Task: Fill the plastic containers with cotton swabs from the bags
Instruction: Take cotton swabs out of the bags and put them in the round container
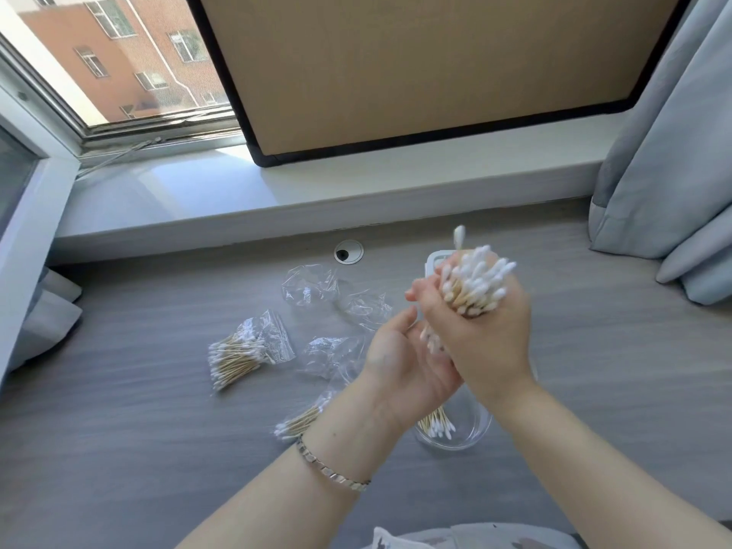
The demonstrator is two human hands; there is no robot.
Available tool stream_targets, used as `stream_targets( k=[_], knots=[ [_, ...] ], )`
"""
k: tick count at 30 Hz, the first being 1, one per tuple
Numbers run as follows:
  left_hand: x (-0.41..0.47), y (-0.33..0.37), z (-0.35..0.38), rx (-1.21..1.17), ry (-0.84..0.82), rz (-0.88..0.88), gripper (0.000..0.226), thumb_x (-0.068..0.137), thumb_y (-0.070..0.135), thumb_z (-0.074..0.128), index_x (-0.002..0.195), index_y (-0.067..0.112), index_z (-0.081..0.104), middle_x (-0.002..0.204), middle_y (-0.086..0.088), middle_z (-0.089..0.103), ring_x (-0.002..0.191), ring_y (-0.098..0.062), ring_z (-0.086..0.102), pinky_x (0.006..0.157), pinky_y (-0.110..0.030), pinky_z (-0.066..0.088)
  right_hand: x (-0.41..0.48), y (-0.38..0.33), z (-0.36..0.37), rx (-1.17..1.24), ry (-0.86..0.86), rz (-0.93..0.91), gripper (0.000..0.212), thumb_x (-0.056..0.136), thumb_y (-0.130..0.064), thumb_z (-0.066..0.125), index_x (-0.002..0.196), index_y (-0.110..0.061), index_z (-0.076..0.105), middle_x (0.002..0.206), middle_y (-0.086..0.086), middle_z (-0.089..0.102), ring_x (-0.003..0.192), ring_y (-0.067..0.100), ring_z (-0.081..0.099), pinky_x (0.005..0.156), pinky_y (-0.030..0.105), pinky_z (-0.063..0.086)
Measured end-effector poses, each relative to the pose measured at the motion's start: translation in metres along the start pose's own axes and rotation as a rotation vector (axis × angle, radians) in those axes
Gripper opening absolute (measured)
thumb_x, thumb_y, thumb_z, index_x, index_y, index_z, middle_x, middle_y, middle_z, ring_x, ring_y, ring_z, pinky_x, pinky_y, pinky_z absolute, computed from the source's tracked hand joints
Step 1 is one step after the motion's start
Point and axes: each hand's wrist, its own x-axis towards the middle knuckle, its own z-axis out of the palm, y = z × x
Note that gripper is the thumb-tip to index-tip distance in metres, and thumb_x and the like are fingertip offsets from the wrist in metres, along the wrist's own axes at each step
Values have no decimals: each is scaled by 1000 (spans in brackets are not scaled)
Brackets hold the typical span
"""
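Though blurred — slim, white-tipped wooden swabs (478, 286)

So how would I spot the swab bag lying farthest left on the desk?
Start at the grey wood-grain desk below the white window sill. On its left side lies a clear plastic bag of wooden-stemmed cotton swabs. Unlike the crumpled empty clear bags nearby, it holds a thick bundle, and nothing covers it.

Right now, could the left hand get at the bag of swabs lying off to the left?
Probably yes. The left hand looks open and free, and the bag of swabs lies uncovered on the desk on that hand's side. Only an empty bag lies between.
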Motion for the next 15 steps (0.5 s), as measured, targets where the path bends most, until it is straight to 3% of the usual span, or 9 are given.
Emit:
stream_targets(
  k=[4,11,13,15],
  knots=[
    [0,-2,10,-19,-31,47,24,74,20,56,86,5,70,84,-11,72,72,-21,71,57,-28,58,-1,9,-2,15,6,-15,29,58,-3,71,75,-24,59,70,-19,64,66,-1,61,65,16,50],
    [-1,-4,3,78,-42,86,24,82,24,50,87,11,69,85,-2,70,76,-15,70,68,-22,56,-5,15,-2,-27,-16,40,33,59,-4,80,76,-25,61,69,-21,66,67,-4,61,66,15,50],
    [-2,-4,1,196,-32,103,24,86,31,47,99,19,64,91,3,65,79,-12,67,73,-24,53,-5,15,-6,-28,1,130,26,66,-1,78,68,-20,61,56,-15,64,58,-2,59,59,16,50],
    [0,-5,-6,473,34,192,38,96,40,30,111,23,60,100,4,65,86,-11,65,80,-26,48,-4,15,-14,-63,-62,204,17,74,-2,71,65,-10,60,47,-9,57,49,4,55,52,20,48]
  ],
)
